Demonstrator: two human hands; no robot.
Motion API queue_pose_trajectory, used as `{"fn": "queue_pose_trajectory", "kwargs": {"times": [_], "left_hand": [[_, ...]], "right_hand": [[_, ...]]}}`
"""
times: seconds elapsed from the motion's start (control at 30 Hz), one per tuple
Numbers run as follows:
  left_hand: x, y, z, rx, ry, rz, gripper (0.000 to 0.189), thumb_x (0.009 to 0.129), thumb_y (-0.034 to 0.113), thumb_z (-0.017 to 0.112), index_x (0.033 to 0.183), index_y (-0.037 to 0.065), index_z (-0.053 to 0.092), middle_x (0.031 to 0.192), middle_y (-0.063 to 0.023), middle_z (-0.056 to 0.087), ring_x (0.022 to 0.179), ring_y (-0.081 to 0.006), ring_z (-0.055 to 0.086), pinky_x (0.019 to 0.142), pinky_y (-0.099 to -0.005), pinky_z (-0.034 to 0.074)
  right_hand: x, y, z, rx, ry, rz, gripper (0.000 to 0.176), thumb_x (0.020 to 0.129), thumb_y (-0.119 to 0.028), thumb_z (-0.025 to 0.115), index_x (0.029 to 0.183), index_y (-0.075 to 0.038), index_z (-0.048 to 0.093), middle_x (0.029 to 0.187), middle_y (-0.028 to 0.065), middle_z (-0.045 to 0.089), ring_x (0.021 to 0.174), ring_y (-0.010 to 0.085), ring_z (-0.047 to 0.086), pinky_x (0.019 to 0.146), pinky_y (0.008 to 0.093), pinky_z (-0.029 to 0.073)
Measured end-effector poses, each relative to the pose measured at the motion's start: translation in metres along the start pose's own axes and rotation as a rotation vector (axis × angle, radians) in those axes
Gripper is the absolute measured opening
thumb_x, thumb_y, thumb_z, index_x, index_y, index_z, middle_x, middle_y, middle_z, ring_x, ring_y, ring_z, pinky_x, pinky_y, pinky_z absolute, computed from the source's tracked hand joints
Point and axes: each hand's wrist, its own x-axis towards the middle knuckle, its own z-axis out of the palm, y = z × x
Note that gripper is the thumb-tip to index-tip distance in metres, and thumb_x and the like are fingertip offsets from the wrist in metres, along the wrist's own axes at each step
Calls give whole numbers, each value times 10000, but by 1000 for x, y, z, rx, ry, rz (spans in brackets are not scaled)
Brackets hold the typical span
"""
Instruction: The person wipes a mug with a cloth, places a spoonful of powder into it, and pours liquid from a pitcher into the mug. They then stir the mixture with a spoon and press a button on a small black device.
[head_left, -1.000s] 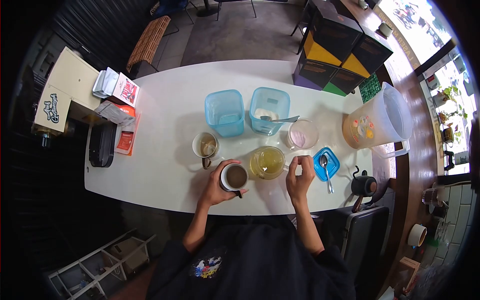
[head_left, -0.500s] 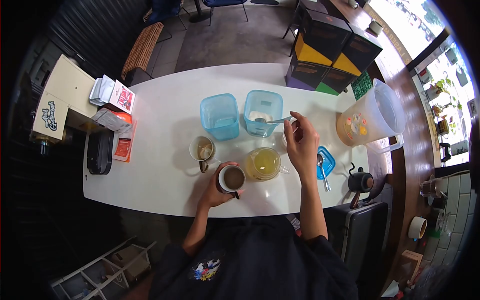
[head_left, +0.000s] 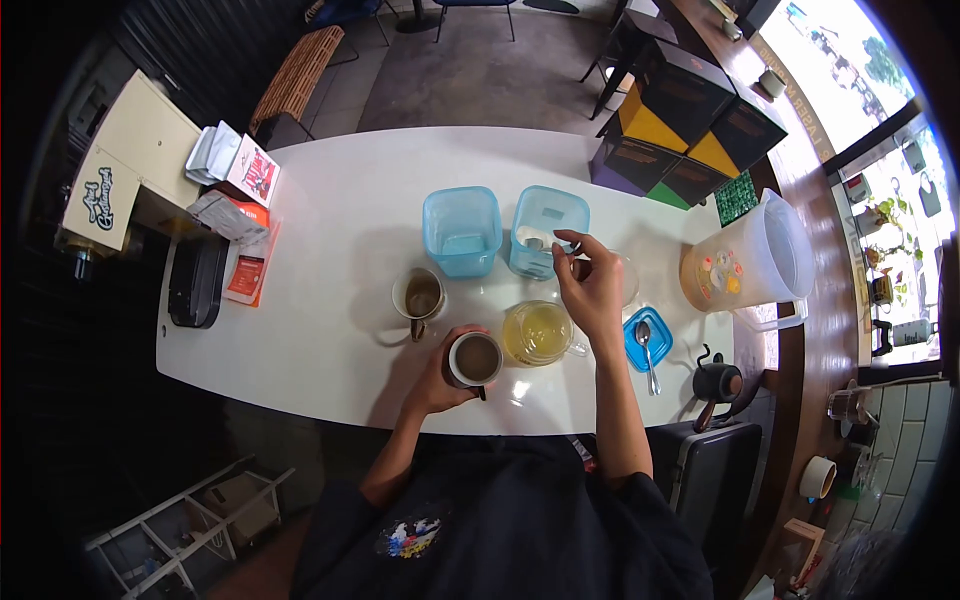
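My left hand (head_left: pixel 437 382) is wrapped round a mug of brown liquid (head_left: pixel 475 358) near the table's front edge. My right hand (head_left: pixel 590 285) is raised over the right blue container (head_left: pixel 548 212), thumb and forefinger pinched on a spoon (head_left: pixel 535 243) whose bowl is down by the white powder inside. Left of it stands another blue container (head_left: pixel 462 230), see-through, with nothing visible in it. A second mug (head_left: pixel 420 295) sits behind my left hand. Between my hands is a glass pitcher of yellow liquid (head_left: pixel 540 333). A white round item behind my right hand is mostly hidden.
A blue lid (head_left: pixel 634 348) holds another spoon (head_left: pixel 645 345) on the right. Farther right are a large plastic jug (head_left: pixel 735 265) and a black kettle (head_left: pixel 718 382). Stacked dark boxes (head_left: pixel 690 95) stand at the back right. Packets (head_left: pixel 240 180) and a black case (head_left: pixel 197 285) lie left.
The view has shifted, so the table items sit differently in frame. My right hand has moved closer to the right container, and the spoon now points down into it instead of lying level.
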Motion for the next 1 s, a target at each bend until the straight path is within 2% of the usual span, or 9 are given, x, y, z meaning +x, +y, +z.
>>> {"fn": "queue_pose_trajectory", "kwargs": {"times": [0.17, 0.23, 0.33, 0.37, 0.4, 0.53, 0.73, 0.8, 1.0], "left_hand": [[0, -6, -1, -30, 0, 34, 811, 648, 108, 932, 1336, 86, 504, 1335, -65, 565, 1247, -190, 555, 1037, -356, 467], [-1, -6, 1, -18, 5, 34, 829, 641, 114, 941, 1340, 92, 497, 1340, -66, 560, 1255, -197, 550, 1037, -360, 471], [-1, -9, 4, 24, 21, 59, 869, 627, 129, 958, 1352, 102, 480, 1347, -67, 550, 1267, -214, 541, 1035, -369, 477], [-2, -11, 5, 56, 32, 79, 892, 619, 137, 966, 1360, 107, 471, 1350, -68, 545, 1271, -223, 538, 1032, -373, 480], [-2, -13, 6, 51, 34, 79, 892, 619, 137, 966, 1360, 107, 471, 1350, -68, 545, 1271, -223, 538, 1032, -373, 480], [2, -17, 13, 59, 115, 204, 897, 608, 143, 973, 1354, 108, 476, 1326, -74, 556, 1243, -232, 551, 1018, -373, 490], [2, -29, 14, -65, 136, 183, 807, 597, 68, 930, 1304, 46, 543, 1281, -92, 606, 1185, -226, 608, 1022, -367, 495], [1, -31, 16, -93, 131, 183, 791, 592, 62, 922, 1290, 42, 552, 1272, -90, 611, 1180, -223, 611, 1013, -364, 498], [2, -27, 16, -75, 92, 228, 767, 568, 42, 900, 1257, 42, 563, 1228, -116, 630, 1153, -274, 627, 986, -389, 510]], "right_hand": [[4, -1, 5, -83, -4, -138, 137, 966, -47, 611, 1044, 44, 678, 671, 72, 592, 529, 78, 466, 495, 273, 359], [6, -6, -1, -129, 41, -262, 122, 989, -41, 562, 1022, 35, 651, 761, 116, 636, 595, 131, 531, 535, 303, 408], [6, -16, -18, -116, -8, -260, 122, 997, -51, 553, 1020, 29, 642, 816, 119, 651, 677, 141, 571, 596, 302, 450], [3, -23, -25, -124, -20, -188, 123, 997, -47, 552, 1021, 32, 643, 833, 112, 657, 695, 135, 578, 641, 283, 469], [3, -24, -31, -123, -2, -262, 132, 997, -38, 543, 1031, 36, 647, 824, 85, 643, 706, 121, 574, 640, 261, 469], [-5, -34, -58, -61, 16, -223, 170, 1018, -40, 507, 1031, 48, 651, 802, 38, 599, 653, 57, 528, 571, 216, 411], [-10, -19, -73, 21, 48, -285, 206, 1051, -71, 482, 1050, 79, 621, 817, 63, 590, 627, 81, 540, 555, 222, 409], [-14, -23, -73, 145, 136, -347, 211, 1056, -73, 478, 1047, 89, 613, 821, 78, 580, 631, 100, 554, 555, 231, 419], [-24, -11, -75, 118, 79, -322, 233, 1072, -113, 474, 1097, 82, 598, 844, 99, 596, 644, 134, 589, 576, 245, 470]]}}
